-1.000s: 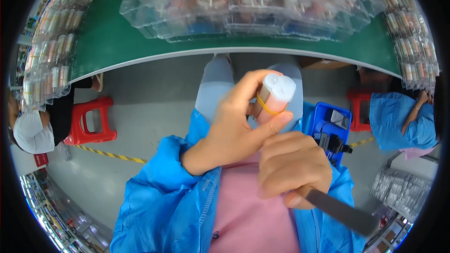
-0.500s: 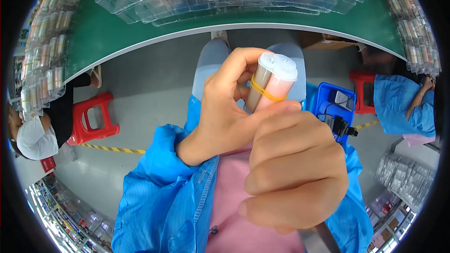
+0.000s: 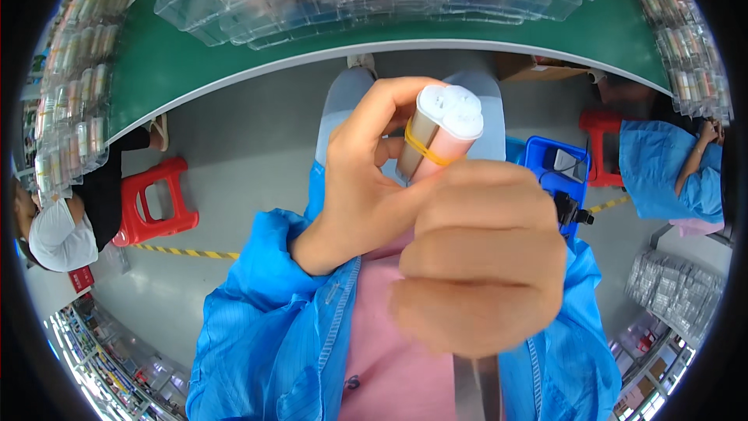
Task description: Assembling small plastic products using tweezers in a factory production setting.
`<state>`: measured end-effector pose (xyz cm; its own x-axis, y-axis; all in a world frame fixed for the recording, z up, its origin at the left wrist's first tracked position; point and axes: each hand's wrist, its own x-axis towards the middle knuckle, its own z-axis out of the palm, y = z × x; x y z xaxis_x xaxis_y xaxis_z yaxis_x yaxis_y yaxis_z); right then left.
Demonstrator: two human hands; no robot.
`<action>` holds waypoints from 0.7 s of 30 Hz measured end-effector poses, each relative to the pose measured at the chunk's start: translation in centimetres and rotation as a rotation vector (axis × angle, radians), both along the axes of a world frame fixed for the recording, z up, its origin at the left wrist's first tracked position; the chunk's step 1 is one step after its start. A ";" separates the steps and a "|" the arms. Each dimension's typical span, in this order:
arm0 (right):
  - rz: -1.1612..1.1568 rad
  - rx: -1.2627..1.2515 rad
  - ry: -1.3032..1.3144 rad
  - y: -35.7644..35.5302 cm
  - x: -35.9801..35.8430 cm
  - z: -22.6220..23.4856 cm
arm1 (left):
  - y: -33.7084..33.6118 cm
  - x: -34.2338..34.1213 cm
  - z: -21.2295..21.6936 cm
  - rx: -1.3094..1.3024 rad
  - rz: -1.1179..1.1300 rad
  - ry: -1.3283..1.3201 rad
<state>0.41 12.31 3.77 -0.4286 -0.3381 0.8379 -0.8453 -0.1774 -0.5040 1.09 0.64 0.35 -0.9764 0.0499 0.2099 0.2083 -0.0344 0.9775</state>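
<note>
My left hand [image 3: 358,164] is closed round a bundle of capped tubes [image 3: 448,142], one greyish-brown and one pink on the visible side. White lobed caps face up, and a yellow rubber band [image 3: 425,148] goes round the tubes. My right hand [image 3: 483,265] makes a fist just in front of the bundle, its thumb side close to the tubes. Out of the bottom of that fist sticks a flat, shiny metal tool [image 3: 477,386]; its other end is hidden. The fist is slightly blurred.
A green table [image 3: 327,47] with clear plastic trays [image 3: 374,8] lies ahead. Packed tubes stack at both sides. Red stools [image 3: 160,203] stand left and right, with people beside them. At my right is a blue bin [image 3: 553,160] holding devices; a cardboard box [image 3: 538,68] sits under the table.
Both hands have shifted a little left, the bundle with them. The right fist has turned, and the metal tool now points straight down instead of to the lower right.
</note>
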 end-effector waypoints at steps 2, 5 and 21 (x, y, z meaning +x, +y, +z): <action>0.035 -0.002 -0.066 0.5 0.0 -0.6 | 0.0 0.1 -0.3 0.053 -0.002 -0.008; -0.030 -0.064 -0.224 2.4 0.2 -0.8 | -0.3 0.1 -0.6 0.045 -0.046 0.075; 0.053 0.077 -0.292 4.5 -0.4 4.5 | -0.5 0.1 -0.4 -0.110 0.003 0.174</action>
